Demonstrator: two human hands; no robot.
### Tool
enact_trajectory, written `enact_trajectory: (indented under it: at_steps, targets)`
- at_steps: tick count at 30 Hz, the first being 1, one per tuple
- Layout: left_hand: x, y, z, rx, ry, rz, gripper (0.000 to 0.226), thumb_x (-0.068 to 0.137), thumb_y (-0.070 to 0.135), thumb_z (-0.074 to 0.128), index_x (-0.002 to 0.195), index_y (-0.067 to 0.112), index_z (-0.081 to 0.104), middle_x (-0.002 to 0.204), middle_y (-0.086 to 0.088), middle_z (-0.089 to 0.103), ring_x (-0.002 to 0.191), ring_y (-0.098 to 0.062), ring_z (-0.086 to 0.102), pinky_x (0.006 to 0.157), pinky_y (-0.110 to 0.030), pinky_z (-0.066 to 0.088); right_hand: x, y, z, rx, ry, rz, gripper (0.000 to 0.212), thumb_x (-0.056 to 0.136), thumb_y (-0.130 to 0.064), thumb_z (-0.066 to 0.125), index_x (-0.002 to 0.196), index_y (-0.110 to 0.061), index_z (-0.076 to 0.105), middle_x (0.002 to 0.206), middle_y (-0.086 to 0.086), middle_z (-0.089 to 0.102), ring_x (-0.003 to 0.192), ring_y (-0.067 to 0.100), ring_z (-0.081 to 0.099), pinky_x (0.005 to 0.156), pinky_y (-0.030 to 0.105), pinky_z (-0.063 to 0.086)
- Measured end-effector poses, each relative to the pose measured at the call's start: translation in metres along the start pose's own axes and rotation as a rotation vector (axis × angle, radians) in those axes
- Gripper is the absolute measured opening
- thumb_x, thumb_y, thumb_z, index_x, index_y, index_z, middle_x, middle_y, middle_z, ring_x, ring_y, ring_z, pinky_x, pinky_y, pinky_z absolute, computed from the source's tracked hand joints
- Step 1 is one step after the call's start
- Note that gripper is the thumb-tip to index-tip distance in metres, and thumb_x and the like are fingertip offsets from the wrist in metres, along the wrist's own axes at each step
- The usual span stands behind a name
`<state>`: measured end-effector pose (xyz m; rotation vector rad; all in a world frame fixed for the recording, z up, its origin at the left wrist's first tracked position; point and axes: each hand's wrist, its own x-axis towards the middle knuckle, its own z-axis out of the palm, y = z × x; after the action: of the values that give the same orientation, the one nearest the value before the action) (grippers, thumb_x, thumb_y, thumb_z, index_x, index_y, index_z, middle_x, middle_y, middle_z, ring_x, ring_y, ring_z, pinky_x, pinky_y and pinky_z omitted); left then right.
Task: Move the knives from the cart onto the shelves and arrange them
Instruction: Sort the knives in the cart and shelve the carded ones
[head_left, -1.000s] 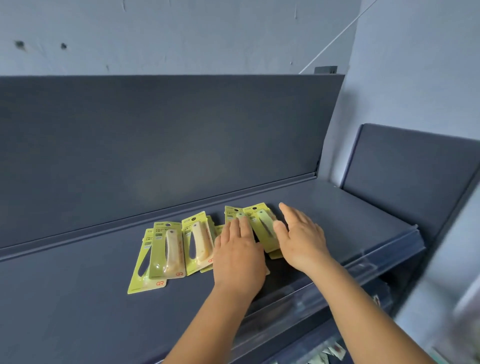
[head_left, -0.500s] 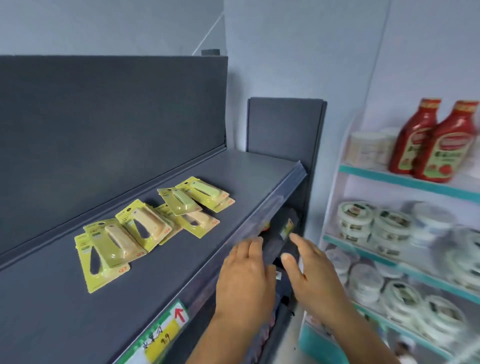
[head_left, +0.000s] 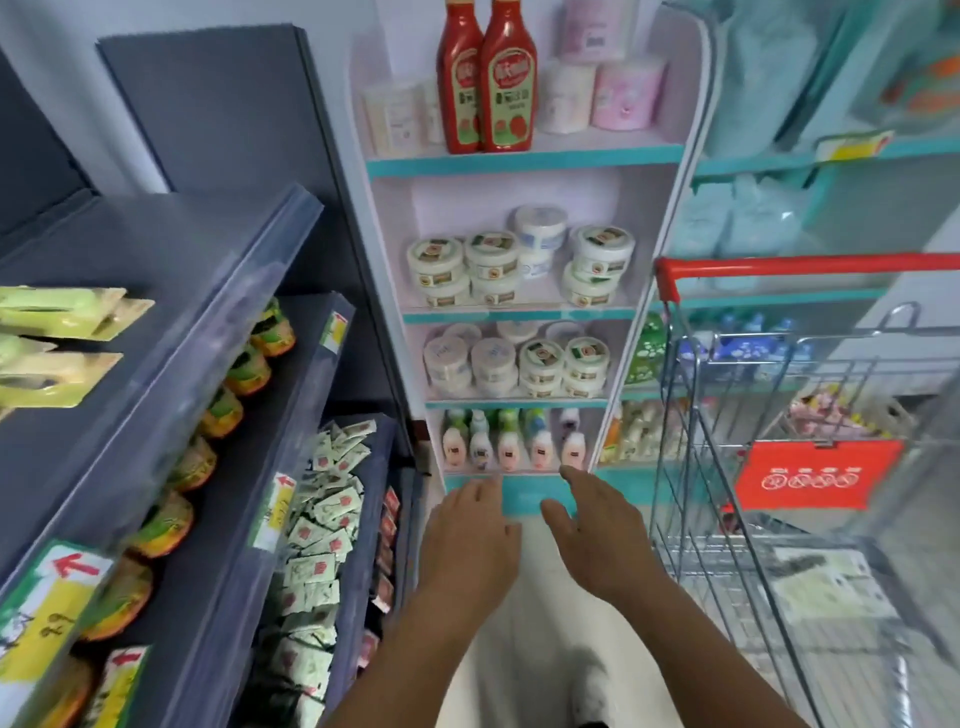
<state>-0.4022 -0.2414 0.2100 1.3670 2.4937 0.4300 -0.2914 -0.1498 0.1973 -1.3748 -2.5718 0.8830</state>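
Shop aisle, seen from a head-worn camera looking down past two bare forearms. Take the shopping cart (head_left: 779, 519) on the right as the landmark: a wire basket with a red handle bar and a red sign hanging inside it.

Just left of the cart, both hands hover palm down over the pale floor, side by side, holding nothing. On the left hand (head_left: 470, 540) the fingers lie straight and close together; on the right hand (head_left: 597, 530) they are straight and slightly spread, thumb out.

Well left of the cart, at the picture's left edge, packaged knives (head_left: 57, 348) lie flat on the top dark grey shelf (head_left: 156, 249), each on a yellow-green backing card. These are already shelved. In the bottom of the cart lie pale flat packets (head_left: 821, 577), too blurred to identify; they may be more knives.

Judging from the packs, each should be light, flat and fairly stiff, with a smooth plastic blister that could slide under the fingers. A pinch on the card edge, or thumb on top and fingers beneath, looks safest; several could be stacked and lifted together. The blades are covered, so a cut seems unlikely.

Below the knives, the lower dark shelves hold rows of round yellow-green packages (head_left: 228, 400) and a heap of small white sachets (head_left: 317, 519). Between the dark shelves and the cart stands a narrow white rack (head_left: 524, 158) with two red sauce bottles (head_left: 485, 78) on top, white lidded tubs (head_left: 514, 265) below, and small bottles at the bottom.
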Motion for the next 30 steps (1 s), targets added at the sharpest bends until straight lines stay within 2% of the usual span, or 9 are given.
enact_trajectory:
  at_steps: [1,4,5,8,9,11,16,22,30]
  targets:
    - [0.003,0.009,0.008,-0.003,-0.043,0.011,0.052,0.094,0.035,0.044,0.142,0.020,0.032,0.139,0.001,0.043,0.126,-0.019,0.041,0.103,-0.031,0.032,-0.004,0.011,-0.002,0.007,0.008,0.039,0.058,0.095,-0.049,0.034,0.146,-0.021,0.032,0.150,0.000,0.038,0.136,0.019,0.036,0.112,0.034,0.028]
    - [0.012,0.041,0.028,-0.003,-0.150,0.072,0.057,0.095,0.036,0.045,0.147,0.020,0.026,0.146,0.000,0.037,0.131,-0.019,0.037,0.107,-0.032,0.030,-0.017,0.045,-0.013,0.039,0.055,0.151,0.086,0.075,-0.067,0.013,0.143,-0.021,0.037,0.147,0.000,0.042,0.134,0.020,0.039,0.110,0.035,0.031]
    - [0.016,0.053,0.034,0.000,-0.182,0.106,0.058,0.096,0.037,0.045,0.147,0.020,0.025,0.146,0.000,0.036,0.132,-0.019,0.036,0.108,-0.032,0.030,-0.019,0.057,-0.018,0.040,0.070,0.185,0.083,0.077,-0.066,0.015,0.143,-0.020,0.038,0.147,0.000,0.043,0.134,0.020,0.040,0.110,0.035,0.030]
    - [0.035,0.096,0.050,0.013,-0.249,0.211,0.054,0.096,0.038,0.045,0.144,0.022,0.029,0.142,0.001,0.041,0.129,-0.020,0.040,0.105,-0.033,0.034,-0.019,0.097,-0.034,0.047,0.166,0.250,0.052,0.095,-0.046,0.040,0.140,-0.020,0.041,0.143,-0.001,0.046,0.132,0.021,0.041,0.108,0.034,0.029]
    - [0.043,0.112,0.055,0.025,-0.255,0.244,0.052,0.096,0.038,0.045,0.144,0.023,0.030,0.141,0.001,0.043,0.128,-0.021,0.041,0.104,-0.034,0.035,-0.018,0.111,-0.040,0.059,0.192,0.283,0.050,0.096,-0.044,0.042,0.140,-0.020,0.041,0.144,-0.001,0.045,0.132,0.021,0.040,0.108,0.034,0.029]
    - [0.058,0.143,0.064,0.043,-0.273,0.312,0.051,0.095,0.038,0.046,0.142,0.024,0.032,0.140,0.001,0.044,0.126,-0.022,0.042,0.102,-0.036,0.038,-0.015,0.139,-0.053,0.075,0.227,0.351,0.053,0.095,-0.047,0.039,0.141,-0.021,0.040,0.145,-0.001,0.043,0.134,0.019,0.038,0.109,0.034,0.028]
    - [0.090,0.216,0.096,0.084,-0.346,0.462,0.050,0.095,0.032,0.044,0.142,0.018,0.033,0.137,-0.004,0.044,0.125,-0.024,0.043,0.103,-0.036,0.037,-0.007,0.209,-0.082,0.135,0.285,0.493,0.050,0.097,-0.042,0.042,0.143,-0.023,0.036,0.147,-0.003,0.041,0.136,0.018,0.035,0.110,0.034,0.025]
    - [0.117,0.287,0.154,0.164,-0.442,0.594,0.050,0.094,0.031,0.045,0.141,0.016,0.032,0.130,-0.006,0.049,0.117,-0.025,0.047,0.098,-0.038,0.041,-0.003,0.294,-0.091,0.217,0.269,0.672,0.052,0.097,-0.043,0.041,0.145,-0.022,0.034,0.148,-0.001,0.040,0.137,0.019,0.033,0.111,0.036,0.025]
    - [0.138,0.350,0.245,0.253,-0.587,0.684,0.055,0.096,0.029,0.045,0.146,0.015,0.025,0.139,-0.006,0.042,0.127,-0.023,0.041,0.103,-0.036,0.036,-0.002,0.384,-0.076,0.316,0.248,0.929,0.059,0.098,-0.040,0.039,0.150,-0.019,0.021,0.154,0.002,0.028,0.140,0.023,0.029,0.115,0.040,0.023]
